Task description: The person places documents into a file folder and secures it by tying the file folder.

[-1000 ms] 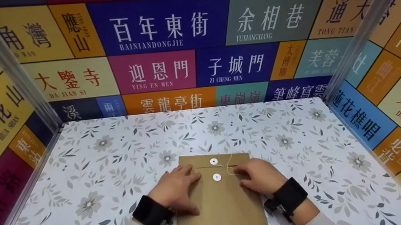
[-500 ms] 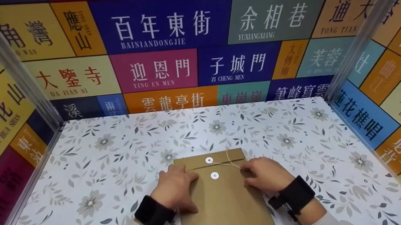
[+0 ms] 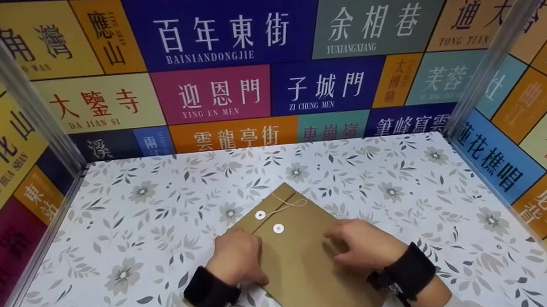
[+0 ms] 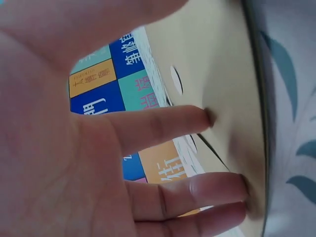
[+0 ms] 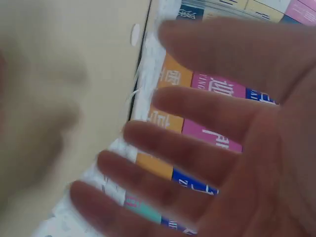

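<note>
A brown kraft envelope (image 3: 311, 271) lies slanted on the table, its flap towards the upper left. Two white button discs (image 3: 278, 228) sit on it, one on the flap and one below, and a thin loose string (image 3: 289, 205) trails from the flap disc. My left hand (image 3: 238, 256) is at the envelope's left edge; in the left wrist view its straight fingertips press on the paper (image 4: 222, 54). Over the right edge is my right hand (image 3: 367, 243), and its fingers (image 5: 182, 148) look spread and straight in the right wrist view, holding nothing.
The table (image 3: 158, 221) has a white cover with grey flowers and leaves. Panels with colourful printed signs (image 3: 225, 31) enclose the back and both sides, with clear strips at the corners. Each wrist wears a black band (image 3: 212, 292).
The envelope has turned counterclockwise, its flap swinging to the left and its lower end to the right. The right fingers have come away from the string, while both hands stay in nearly the same places.
</note>
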### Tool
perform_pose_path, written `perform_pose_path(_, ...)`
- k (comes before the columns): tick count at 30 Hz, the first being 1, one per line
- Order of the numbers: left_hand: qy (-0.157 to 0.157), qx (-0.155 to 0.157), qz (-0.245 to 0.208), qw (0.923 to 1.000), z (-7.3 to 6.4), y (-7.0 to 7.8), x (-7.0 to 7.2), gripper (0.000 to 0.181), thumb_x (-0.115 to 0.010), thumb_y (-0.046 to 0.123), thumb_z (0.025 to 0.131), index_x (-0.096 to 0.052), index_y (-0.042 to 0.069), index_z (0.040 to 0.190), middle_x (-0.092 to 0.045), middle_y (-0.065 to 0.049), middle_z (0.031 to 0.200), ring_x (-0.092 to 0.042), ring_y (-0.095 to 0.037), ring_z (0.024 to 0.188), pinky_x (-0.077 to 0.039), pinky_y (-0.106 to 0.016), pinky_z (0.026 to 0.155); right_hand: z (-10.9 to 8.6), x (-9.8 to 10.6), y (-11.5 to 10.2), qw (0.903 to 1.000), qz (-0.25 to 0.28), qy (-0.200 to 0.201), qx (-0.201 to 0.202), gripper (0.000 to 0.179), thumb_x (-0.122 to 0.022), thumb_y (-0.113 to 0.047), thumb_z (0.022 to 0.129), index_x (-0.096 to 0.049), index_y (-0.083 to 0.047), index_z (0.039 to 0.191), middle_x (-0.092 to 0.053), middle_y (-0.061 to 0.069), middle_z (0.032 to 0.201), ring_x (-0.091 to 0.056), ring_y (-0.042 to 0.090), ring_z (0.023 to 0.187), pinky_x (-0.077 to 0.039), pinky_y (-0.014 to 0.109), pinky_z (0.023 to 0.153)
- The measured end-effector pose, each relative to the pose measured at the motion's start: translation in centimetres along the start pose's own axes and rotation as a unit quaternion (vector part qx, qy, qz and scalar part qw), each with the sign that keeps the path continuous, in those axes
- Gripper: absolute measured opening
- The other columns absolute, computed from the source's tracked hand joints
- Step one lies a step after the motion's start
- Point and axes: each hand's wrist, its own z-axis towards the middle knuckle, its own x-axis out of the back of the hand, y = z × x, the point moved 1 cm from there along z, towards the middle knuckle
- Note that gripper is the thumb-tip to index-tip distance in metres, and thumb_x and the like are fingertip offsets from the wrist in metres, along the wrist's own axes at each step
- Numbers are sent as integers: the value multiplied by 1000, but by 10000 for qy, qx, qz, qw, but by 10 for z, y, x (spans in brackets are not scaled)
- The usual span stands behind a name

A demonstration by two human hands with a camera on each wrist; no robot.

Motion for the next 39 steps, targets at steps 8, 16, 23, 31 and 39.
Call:
perform_pose_path(8,158,-447,-124,9988,-8,8,1,52,-97,49,50,-63,13,63,-55,-1,73,-57,-21,74,-53,-40,62,2,-10,11,9977,-177,-556,-348,64,-87,-16,71,-68,-2,130,-64,21,136,-65,38,115,-53,50,98)
perform_pose_path(16,112,-1321,-601,9893,-18,24,-1,42,-95,37,54,-62,15,68,-54,4,72,-52,-16,77,-51,-33,67,1,-8,38,9966,-143,-507,-628,64,-66,17,77,-62,1,139,-48,34,150,-54,49,133,-51,52,100)
perform_pose_path(23,97,-1585,70,9873,-23,43,-10,58,-94,49,58,-70,7,88,-55,-4,89,-49,-21,88,-48,-32,81,0,-5,53,9959,-101,-317,-844,64,-66,11,77,-63,-2,139,-48,32,152,-53,49,134,-49,53,103)
perform_pose_path(31,41,-1646,741,9836,-22,50,-8,59,-86,57,66,-69,7,93,-60,-1,78,-52,-22,88,-41,-35,86,6,-6,45,9949,-140,-105,-995,53,-78,-6,86,-62,3,136,-54,33,144,-55,49,131,-47,56,106)
perform_pose_path(39,646,-1728,469,9817,-20,48,-11,20,-76,26,81,-72,6,82,-66,-6,75,-60,-24,84,-46,-35,81,41,-6,6,9965,9,529,-653,49,-79,-7,87,-65,3,132,-67,23,127,-65,41,117,-50,54,103)
